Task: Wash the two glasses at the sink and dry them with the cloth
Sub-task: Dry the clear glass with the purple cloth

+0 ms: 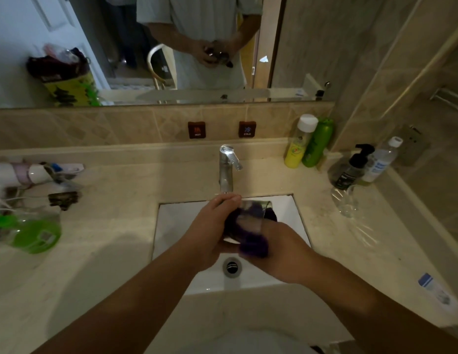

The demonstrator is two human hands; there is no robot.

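Both forearms reach in over the sink (171, 218) from the near edge. The left hand (207, 231) has its grip curled round a clear glass (251, 218), which lies tilted on its side above the basin with its mouth toward the far right. The right hand (281, 254) has its grip clamped on a dark purple cloth (253, 247); the cloth is pressed against the near side of the glass, and more of it shows through the glass wall, apparently stuffed inside. The two hands are touching at the glass. Motion blur hides the exact finger positions.

Directly below and slightly nearer than the hands sits the drain (232, 267) in the white basin. Just beyond the left hand's fingertips stands the chrome tap (226, 167); whether water runs cannot be told.

Right of the right hand, well apart on the counter (115, 200), stands the second glass (346, 200), upright. Beyond it are a pump bottle (353, 167) and a clear bottle (382, 159), with a yellow bottle (298, 144) and a green bottle (317, 141) against the back wall.

Far left of the left hand, a green lidded container (35, 236) and assorted toiletries lie on the counter. A mirror (44, 34) above reflects the person's torso and hands.
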